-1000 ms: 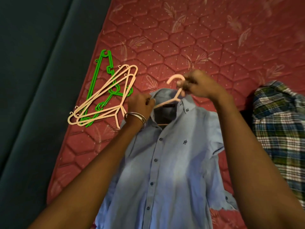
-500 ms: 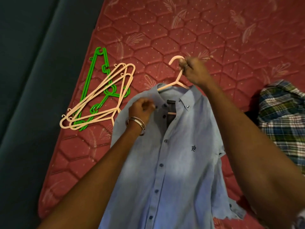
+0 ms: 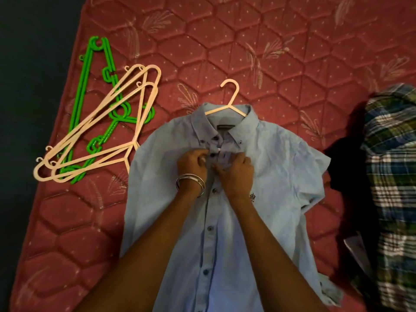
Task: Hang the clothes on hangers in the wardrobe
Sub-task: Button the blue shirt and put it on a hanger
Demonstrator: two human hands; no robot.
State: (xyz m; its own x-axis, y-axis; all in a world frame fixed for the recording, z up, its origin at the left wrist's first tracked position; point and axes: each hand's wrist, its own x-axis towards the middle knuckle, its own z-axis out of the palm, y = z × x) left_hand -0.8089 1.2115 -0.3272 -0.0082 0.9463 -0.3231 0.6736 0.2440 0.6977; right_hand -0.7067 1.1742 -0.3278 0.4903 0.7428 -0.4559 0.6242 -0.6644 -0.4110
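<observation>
Head view looks down on a bed with a red quilted mattress (image 3: pixel 225 41). On it I see a light blue short-sleeved button shirt (image 3: pixel 281 172), lying flat with the front up. A pale pink plastic hanger (image 3: pixel 229 104) sits inside the collar; its hook comes out above the collar and rests on the mattress.

Both hands are on the front placket, just under the collar. The left hand (image 3: pixel 192 166), with silver bangles (image 3: pixel 190 180) on the wrist, pinches the left edge of the placket; its grip is closed on the cloth. The right hand (image 3: pixel 237 173) has the fingers curled on the other edge, close to a dark button, so its grip is also closed on the shirt. The two hands are just beside each other, almost touching.

To the left of the shirt lies a loose pile of spare hangers: pale pink plastic hangers (image 3: pixel 90 140) on top of bright green plastic hangers (image 3: pixel 82 91). One pink hanger touches the shirt's shoulder. At the right edge lies a crumpled plaid shirt in blue, green and white (image 3: pixel 391 176), with a dark cloth (image 3: pixel 344 167) between it and the blue shirt.
</observation>
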